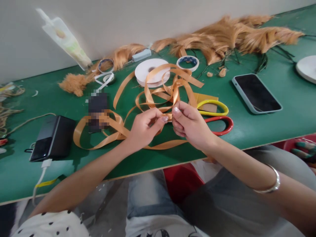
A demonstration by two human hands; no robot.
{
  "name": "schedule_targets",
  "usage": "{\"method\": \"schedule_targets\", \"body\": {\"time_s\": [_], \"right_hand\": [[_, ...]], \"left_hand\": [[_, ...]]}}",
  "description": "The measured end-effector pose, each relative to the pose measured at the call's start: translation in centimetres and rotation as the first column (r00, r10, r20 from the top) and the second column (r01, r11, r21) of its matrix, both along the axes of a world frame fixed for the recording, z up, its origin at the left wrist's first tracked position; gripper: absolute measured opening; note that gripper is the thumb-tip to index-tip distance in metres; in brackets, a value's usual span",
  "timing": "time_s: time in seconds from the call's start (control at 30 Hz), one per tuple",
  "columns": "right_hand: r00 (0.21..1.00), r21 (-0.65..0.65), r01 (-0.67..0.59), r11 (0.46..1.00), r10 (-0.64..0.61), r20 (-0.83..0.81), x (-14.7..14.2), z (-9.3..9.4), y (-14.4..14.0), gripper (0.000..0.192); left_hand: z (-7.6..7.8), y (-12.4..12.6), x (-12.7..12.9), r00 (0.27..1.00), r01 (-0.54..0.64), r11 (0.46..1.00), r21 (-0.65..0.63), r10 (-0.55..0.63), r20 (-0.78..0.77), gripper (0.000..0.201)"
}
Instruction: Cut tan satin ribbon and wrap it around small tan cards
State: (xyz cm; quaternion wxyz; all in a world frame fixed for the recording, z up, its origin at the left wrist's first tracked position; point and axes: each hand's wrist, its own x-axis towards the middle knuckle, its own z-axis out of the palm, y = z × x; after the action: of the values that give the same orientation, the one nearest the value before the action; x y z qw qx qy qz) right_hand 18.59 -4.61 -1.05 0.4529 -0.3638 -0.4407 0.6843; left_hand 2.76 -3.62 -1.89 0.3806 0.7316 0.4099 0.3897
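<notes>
Long loops of orange satin ribbon (170, 144) lie tangled across the green table around both hands. My left hand (145, 126) pinches a piece of this ribbon between thumb and forefinger. Close beside it, my right hand (189, 123) is closed on the same ribbon, thumb pressed over curled fingers. A short gathered stretch of ribbon shows between the fingertips. Scissors with one yellow and one red handle (223, 126) lie just right of my right hand, their blades hidden. Behind the hands sits a white ribbon spool (148, 77).
Bundles of orange fibre (217, 36) line the wall. A phone (258, 93) lies at right, near a white disc (308, 68). A tape roll (187, 63) rests behind the ribbon. At left stands a black power bank (54, 138) with a white cable. The table's front edge (138, 172) runs below my forearms.
</notes>
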Motion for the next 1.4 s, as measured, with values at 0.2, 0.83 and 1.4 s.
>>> {"method": "schedule_targets", "body": {"time_s": [0.2,0.83,1.4], "right_hand": [[0.999,-0.025,0.042,0.999,-0.042,-0.018,-0.3,-0.1,-0.1,0.03],[0.947,0.145,0.321,0.936,-0.318,-0.042,5.2,2.4,3.9,0.023],[0.696,0.525,-0.252,0.813,-0.225,0.682,2.3,1.1,1.3,0.013]], "left_hand": [[-0.1,-0.1,0.0,1.0,-0.018,1.0,0.001,0.018,0.02,0.032],[-0.4,0.8,-0.7,0.988,-0.075,0.996,-0.038,0.079,0.13,0.034],[0.0,0.4,-0.4,0.992,-0.095,0.995,-0.011,0.096,0.082,0.034]]}}
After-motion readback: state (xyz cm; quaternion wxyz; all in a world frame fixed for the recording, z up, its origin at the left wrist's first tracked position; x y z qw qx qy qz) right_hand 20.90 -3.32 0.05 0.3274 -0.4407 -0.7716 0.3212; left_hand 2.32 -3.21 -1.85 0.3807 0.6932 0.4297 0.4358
